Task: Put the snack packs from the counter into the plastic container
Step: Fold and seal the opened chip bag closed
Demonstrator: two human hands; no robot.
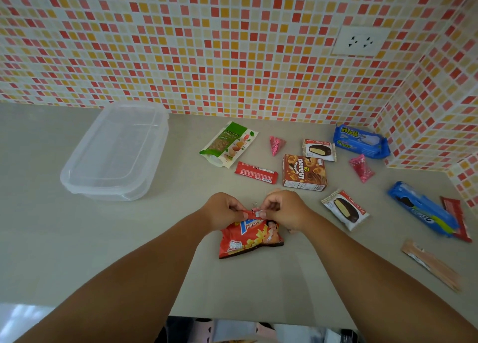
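Head cam: both hands pinch top edge of red potato snack bag (249,239), L hand (225,210) at its left corner, R hand (283,209) at right; bag lies on counter (129,252) directly under them. Plastic container (113,154), lid on, sits well apart to the left.

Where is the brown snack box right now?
The brown snack box lies mid-counter, just beyond the right hand, with a red bar to its left.
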